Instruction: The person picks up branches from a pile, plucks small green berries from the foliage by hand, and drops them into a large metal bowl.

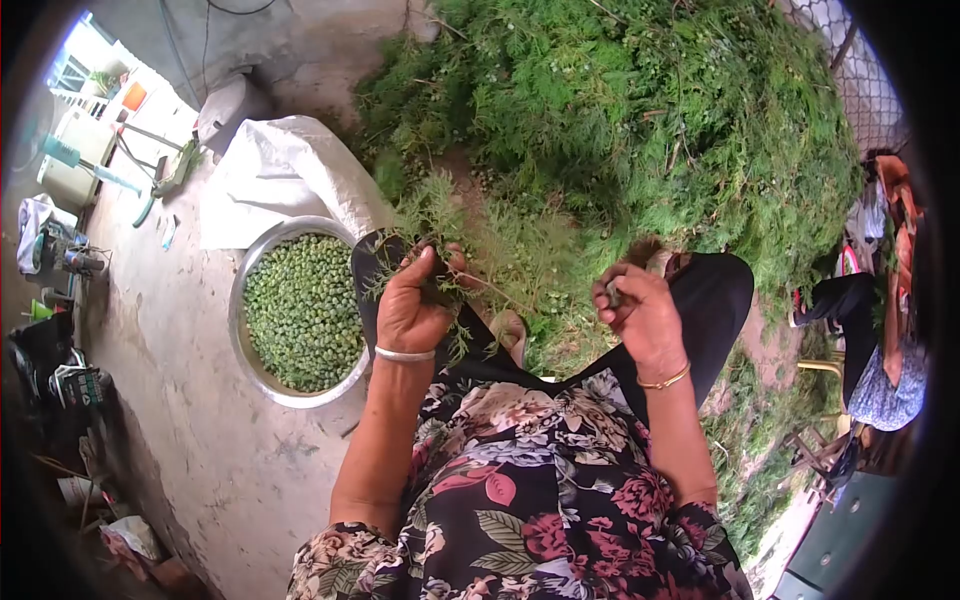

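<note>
Trailing from the left hand [415, 310], a feathery conifer sprig [436, 205] is pinched between thumb and fingers, above the left knee; where its stem is gripped is partly hidden by the fingers. By the right hand [642, 310], held apart near the right knee, a small grey-green piece [614, 294] is enclosed in curled fingers; it is mostly covered, and whether it is a single cone or several cannot be told.

Beside the left knee, a round metal basin [240, 345] is filled with small green cones [305, 310], its right edge partly covered by the dark trousers [712, 300]. A white sack [285, 170] is spread just behind the basin. In front, a large heap of conifer branches [620, 110] is cut off by the top of the view. At the far right, another person [888, 385] is seen only in part, near a wire mesh [868, 80]. Items along the left edge are blurred and darkened by the lens rim, and many cannot be identified.
</note>
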### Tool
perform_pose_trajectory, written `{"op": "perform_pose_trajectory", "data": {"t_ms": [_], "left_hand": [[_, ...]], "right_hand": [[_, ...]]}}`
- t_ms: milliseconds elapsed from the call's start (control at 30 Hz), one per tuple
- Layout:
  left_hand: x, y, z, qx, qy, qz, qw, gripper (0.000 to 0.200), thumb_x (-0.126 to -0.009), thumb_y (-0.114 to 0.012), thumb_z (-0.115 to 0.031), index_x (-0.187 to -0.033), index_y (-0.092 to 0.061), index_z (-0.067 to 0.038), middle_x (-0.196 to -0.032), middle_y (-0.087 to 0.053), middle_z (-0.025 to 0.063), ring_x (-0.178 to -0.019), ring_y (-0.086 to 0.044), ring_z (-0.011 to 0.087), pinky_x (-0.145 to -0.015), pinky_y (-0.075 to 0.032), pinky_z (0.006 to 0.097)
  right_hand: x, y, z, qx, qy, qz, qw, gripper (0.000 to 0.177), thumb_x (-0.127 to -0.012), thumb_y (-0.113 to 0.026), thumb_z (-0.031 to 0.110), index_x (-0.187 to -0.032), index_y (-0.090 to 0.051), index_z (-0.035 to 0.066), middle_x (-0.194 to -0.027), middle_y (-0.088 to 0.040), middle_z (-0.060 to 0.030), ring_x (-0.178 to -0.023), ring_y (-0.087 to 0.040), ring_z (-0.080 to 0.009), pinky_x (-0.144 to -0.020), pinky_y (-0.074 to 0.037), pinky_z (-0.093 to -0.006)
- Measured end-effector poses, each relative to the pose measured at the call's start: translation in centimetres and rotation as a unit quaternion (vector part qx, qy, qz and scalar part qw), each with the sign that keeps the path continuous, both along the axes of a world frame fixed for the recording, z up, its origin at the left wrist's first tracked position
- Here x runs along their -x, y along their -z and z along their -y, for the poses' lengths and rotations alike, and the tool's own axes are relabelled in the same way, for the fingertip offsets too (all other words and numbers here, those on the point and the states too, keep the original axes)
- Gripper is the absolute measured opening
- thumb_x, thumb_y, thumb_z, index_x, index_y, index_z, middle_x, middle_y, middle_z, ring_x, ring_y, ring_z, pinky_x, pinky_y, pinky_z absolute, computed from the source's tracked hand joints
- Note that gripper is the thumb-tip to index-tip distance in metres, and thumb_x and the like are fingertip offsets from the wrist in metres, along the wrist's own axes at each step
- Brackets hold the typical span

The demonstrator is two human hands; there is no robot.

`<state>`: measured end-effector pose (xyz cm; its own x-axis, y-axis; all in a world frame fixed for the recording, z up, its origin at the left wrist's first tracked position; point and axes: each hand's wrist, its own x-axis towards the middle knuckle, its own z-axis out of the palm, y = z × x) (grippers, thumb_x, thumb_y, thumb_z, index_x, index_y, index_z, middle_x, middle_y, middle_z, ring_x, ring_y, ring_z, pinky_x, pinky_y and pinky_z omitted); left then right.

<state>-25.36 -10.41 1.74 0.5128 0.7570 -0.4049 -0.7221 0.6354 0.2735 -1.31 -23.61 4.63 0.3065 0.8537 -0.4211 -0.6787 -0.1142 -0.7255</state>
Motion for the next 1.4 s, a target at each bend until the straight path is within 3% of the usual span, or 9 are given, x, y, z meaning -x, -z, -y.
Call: {"op": "perform_pose_trajectory", "data": {"t_ms": [200, 267, 467, 567, 633, 867, 1100, 1233, 1400], "left_hand": [[0.3, 0.0, 1.0, -0.105, 0.018, -0.065, 0.992, 0.021, -0.088, -0.055, -0.004, -0.108, -0.052, -0.003, -0.096, -0.060, 0.0165, -0.079, -0.059, 0.0255, -0.067, -0.049, 0.0375], [0.1, -0.3, 1.6, -0.121, 0.001, -0.059, 0.991, 0.022, -0.087, -0.055, -0.002, -0.108, -0.051, -0.003, -0.096, -0.061, 0.0168, -0.076, -0.059, 0.0248, -0.067, -0.050, 0.0360], [0.4, 0.2, 3.4, -0.134, -0.007, -0.093, 0.987, 0.029, -0.084, -0.060, -0.002, -0.111, -0.050, 0.000, -0.092, -0.061, 0.0175, -0.074, -0.060, 0.0247, -0.066, -0.052, 0.0349], [0.4, 1.6, 4.0, -0.159, -0.016, -0.122, 0.980, 0.029, -0.084, -0.059, -0.001, -0.112, -0.051, 0.002, -0.090, -0.062, 0.0166, -0.074, -0.061, 0.0230, -0.066, -0.053, 0.0333], [0.7, 1.6, 4.4, -0.191, -0.016, -0.166, 0.967, 0.028, -0.085, -0.057, 0.000, -0.112, -0.051, 0.004, -0.089, -0.063, 0.0147, -0.075, -0.062, 0.0202, -0.066, -0.054, 0.0304], [1.8, 0.2, 4.3, -0.219, 0.017, -0.171, 0.961, 0.020, -0.079, -0.060, 0.001, -0.098, -0.057, 0.004, -0.092, -0.061, 0.0126, -0.080, -0.063, 0.0244, -0.072, -0.054, 0.0372], [1.0, 1.3, 4.5, -0.298, 0.076, -0.189, 0.932, 0.018, -0.073, -0.064, -0.001, -0.089, -0.058, 0.004, -0.080, -0.059, 0.0109, -0.072, -0.062, 0.0263, -0.067, -0.053, 0.0363], [0.6, -0.1, 4.5, -0.251, 0.084, -0.098, 0.959, 0.017, -0.073, -0.065, -0.001, -0.089, -0.057, 0.003, -0.083, -0.059, 0.0104, -0.073, -0.061, 0.0258, -0.061, -0.050, 0.0358], [0.2, 0.0, 4.6, -0.211, 0.079, -0.110, 0.968, 0.020, -0.075, -0.067, -0.003, -0.092, -0.057, 0.002, -0.084, -0.059, 0.0091, -0.074, -0.059, 0.0232, -0.060, -0.048, 0.0351]], "right_hand": [[0.1, 1.8, 0.1, 0.046, -0.013, -0.003, 0.999, 0.017, -0.091, -0.054, 0.013, -0.086, -0.057, -0.003, -0.081, -0.062, -0.0146, -0.067, -0.058, -0.0194, -0.056, -0.047, -0.0277], [-0.6, 1.3, -0.5, 0.031, 0.099, 0.026, 0.994, 0.016, -0.090, -0.054, 0.012, -0.087, -0.057, -0.004, -0.082, -0.062, -0.0149, -0.071, -0.060, -0.0213, -0.062, -0.051, -0.0298], [5.8, -8.5, -7.5, -0.232, -0.053, 0.094, 0.967, 0.034, -0.092, -0.053, 0.020, -0.111, -0.055, -0.009, -0.106, -0.061, -0.0190, -0.097, -0.062, -0.0285, -0.085, -0.051, -0.0374], [10.2, -12.4, -9.6, -0.228, -0.156, 0.175, 0.945, 0.036, -0.092, -0.055, 0.020, -0.114, -0.054, -0.008, -0.113, -0.059, -0.0186, -0.103, -0.060, -0.0280, -0.089, -0.049, -0.0370], [11.2, -12.9, -10.3, -0.285, -0.119, 0.397, 0.864, 0.035, -0.091, -0.057, 0.019, -0.114, -0.055, -0.008, -0.111, -0.060, -0.0168, -0.102, -0.061, -0.0244, -0.088, -0.049, -0.0356], [5.8, -3.0, -6.7, -0.071, -0.072, 0.388, 0.916, 0.026, -0.088, -0.061, 0.020, -0.096, -0.062, -0.006, -0.085, -0.066, -0.0083, -0.079, -0.062, -0.0126, -0.070, -0.050, -0.0254], [4.9, -0.4, -4.3, 0.085, -0.145, 0.199, 0.965, 0.033, -0.094, -0.053, 0.026, -0.103, -0.057, -0.005, -0.094, -0.063, -0.0123, -0.081, -0.065, -0.0230, -0.069, -0.054, -0.0334], [4.7, -1.2, -2.3, 0.006, -0.192, 0.015, 0.981, 0.043, -0.092, -0.055, 0.039, -0.106, -0.062, -0.001, -0.085, -0.064, -0.0076, -0.075, -0.062, -0.0152, -0.067, -0.051, -0.0259], [5.0, -0.9, -1.4, -0.083, -0.130, 0.154, 0.976, 0.031, -0.092, -0.056, 0.026, -0.102, -0.064, -0.002, -0.090, -0.066, -0.0062, -0.081, -0.063, -0.0129, -0.075, -0.051, -0.0260]]}}
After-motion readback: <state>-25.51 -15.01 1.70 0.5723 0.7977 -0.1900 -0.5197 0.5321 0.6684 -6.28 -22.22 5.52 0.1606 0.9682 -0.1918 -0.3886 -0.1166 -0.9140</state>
